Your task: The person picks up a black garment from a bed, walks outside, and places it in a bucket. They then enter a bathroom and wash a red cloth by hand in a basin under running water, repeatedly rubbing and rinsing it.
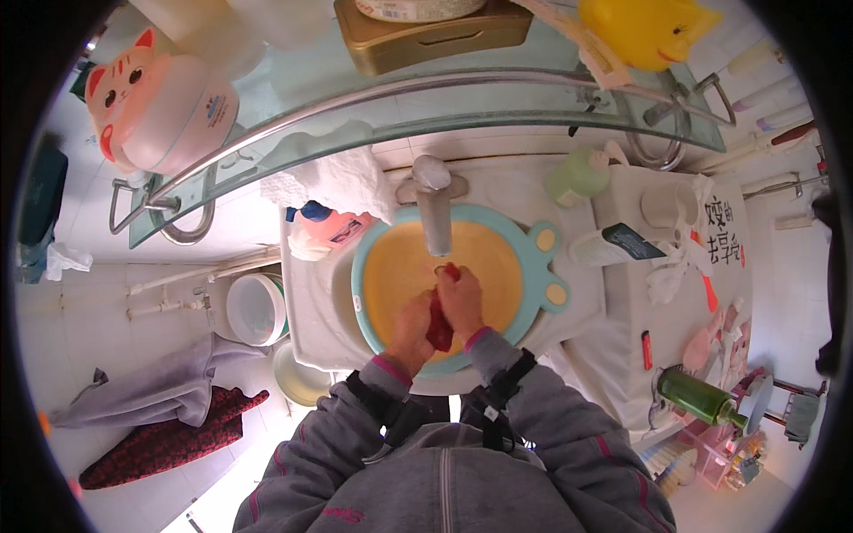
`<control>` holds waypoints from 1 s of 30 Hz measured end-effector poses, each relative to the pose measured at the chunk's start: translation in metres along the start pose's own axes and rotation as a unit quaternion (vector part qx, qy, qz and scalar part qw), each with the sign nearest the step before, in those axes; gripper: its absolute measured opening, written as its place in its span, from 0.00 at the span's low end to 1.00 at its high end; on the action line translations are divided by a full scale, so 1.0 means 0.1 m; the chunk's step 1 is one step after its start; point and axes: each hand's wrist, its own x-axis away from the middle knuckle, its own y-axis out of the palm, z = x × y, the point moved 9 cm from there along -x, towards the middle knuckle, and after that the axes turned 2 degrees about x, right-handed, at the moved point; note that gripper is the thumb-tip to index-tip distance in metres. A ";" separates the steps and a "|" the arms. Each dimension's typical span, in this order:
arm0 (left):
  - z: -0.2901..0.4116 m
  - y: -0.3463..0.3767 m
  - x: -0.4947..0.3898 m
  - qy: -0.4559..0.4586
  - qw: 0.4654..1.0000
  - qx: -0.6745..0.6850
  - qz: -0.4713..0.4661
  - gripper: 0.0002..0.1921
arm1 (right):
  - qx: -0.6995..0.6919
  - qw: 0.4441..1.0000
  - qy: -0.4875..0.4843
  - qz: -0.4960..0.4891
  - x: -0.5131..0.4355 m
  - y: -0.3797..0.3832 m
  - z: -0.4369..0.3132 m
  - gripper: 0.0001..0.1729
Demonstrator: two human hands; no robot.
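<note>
A red cloth (439, 326) is bunched between my two hands, over a plastic basin (513, 222) with a turquoise rim and yellow inside. My left hand (412, 324) grips the cloth from the left side. From the right, my right hand (460, 298) closes around its upper part, and a bit of red pokes out above the fingers. The metal faucet (434, 213) points down just beyond my fingertips. The basin sits in a white sink, with two ear-like tabs at its right. I cannot tell how much water it holds.
A glass shelf (466, 106) with a metal rail hangs above the faucet. A pink bottle (333, 225) stands left of the basin. On the right are a green pump bottle (578, 176), a tube (616, 245) and a green glass bottle (696, 396). A bucket (256, 310) stands at lower left.
</note>
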 end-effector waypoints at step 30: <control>1.34 0.49 0.80 0.133 0.921 -0.365 -0.033 0.16 | 0.297 0.854 -0.425 -0.042 0.15 -0.69 -1.48 0.30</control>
